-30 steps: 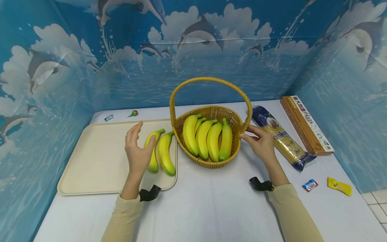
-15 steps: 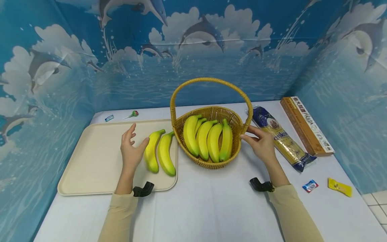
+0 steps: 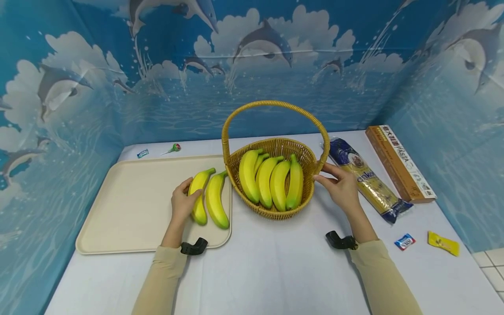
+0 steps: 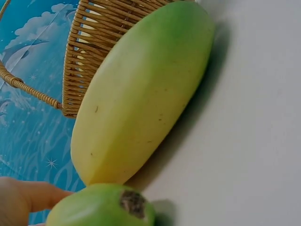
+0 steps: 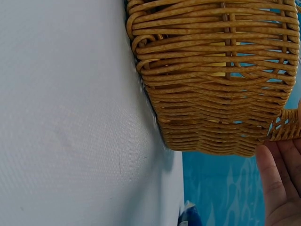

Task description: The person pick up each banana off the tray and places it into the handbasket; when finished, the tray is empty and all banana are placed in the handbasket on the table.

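Note:
Two yellow-green bananas lie side by side on the right end of the beige tray (image 3: 130,205). My left hand (image 3: 183,203) grips the left banana (image 3: 200,214), thumb across it and fingers along its far side. In the left wrist view that banana's dark-tipped end (image 4: 101,207) shows beside a finger (image 4: 40,195). The right banana (image 3: 215,199) lies untouched between it and the basket. Several more bananas (image 3: 278,183) fill the wicker basket (image 3: 271,214). My right hand (image 3: 340,188) pinches the basket's right rim at the foot of its handle (image 5: 289,125).
Right of the basket lie a blue-and-gold pasta packet (image 3: 362,179) and a brown pasta box (image 3: 401,166). Two small wrapped sweets, one blue-and-red (image 3: 404,241) and one yellow (image 3: 443,243), lie nearer. Behind the tray are a lollipop (image 3: 173,148) and a blue sweet (image 3: 143,153).
My left hand first drew back leftward with fingers spread, then came right and down onto the left banana and took hold of it. The right hand and basket have stayed put.

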Available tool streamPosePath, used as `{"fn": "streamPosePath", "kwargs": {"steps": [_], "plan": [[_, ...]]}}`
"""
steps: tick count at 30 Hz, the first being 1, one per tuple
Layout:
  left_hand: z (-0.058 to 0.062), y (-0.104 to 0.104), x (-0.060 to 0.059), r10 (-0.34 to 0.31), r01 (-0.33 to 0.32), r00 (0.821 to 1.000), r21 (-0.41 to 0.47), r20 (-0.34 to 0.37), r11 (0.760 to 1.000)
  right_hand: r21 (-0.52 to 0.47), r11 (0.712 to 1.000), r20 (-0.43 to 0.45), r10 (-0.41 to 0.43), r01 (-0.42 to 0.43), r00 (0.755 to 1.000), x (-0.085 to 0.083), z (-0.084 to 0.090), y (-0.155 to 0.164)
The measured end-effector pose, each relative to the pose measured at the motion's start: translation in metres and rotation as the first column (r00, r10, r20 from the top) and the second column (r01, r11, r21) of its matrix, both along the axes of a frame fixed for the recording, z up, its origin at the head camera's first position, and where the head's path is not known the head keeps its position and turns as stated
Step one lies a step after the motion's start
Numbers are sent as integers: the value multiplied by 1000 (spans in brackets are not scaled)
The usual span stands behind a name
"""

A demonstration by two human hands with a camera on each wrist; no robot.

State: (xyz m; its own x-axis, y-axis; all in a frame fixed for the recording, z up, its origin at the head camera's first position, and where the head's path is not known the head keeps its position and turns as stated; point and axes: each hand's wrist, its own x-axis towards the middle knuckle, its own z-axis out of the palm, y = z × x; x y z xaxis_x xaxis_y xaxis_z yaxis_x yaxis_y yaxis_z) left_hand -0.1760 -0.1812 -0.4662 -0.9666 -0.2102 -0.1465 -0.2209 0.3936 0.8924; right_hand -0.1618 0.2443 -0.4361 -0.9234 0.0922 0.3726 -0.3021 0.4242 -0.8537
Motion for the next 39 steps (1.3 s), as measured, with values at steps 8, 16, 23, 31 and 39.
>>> {"fn": "streamPosePath", "kwargs": {"steps": [8, 16, 23, 31, 39], "plan": [[-2, 1, -3, 96, -95, 995, 29, -34, 995, -16, 1000, -2, 3, -3, 1000, -1, -1, 1], [25, -1, 6, 249, -249, 957, 20, -151, 968, -12, 1000, -15, 0, 0, 1000, -1, -4, 2], [61, 15, 28, 207, -205, 900, 47, -384, 978, -20, 1000, -16, 6, -6, 1000, -1, -3, 1], [78, 77, 46, -53, 9, 807, -77, -588, 997, -24, 1000, -13, 1, -1, 1000, -1, -3, 1], [73, 140, 18, -190, 140, 826, -133, -531, 981, -17, 1000, -10, 7, -8, 1000, -1, -3, 1]]}}
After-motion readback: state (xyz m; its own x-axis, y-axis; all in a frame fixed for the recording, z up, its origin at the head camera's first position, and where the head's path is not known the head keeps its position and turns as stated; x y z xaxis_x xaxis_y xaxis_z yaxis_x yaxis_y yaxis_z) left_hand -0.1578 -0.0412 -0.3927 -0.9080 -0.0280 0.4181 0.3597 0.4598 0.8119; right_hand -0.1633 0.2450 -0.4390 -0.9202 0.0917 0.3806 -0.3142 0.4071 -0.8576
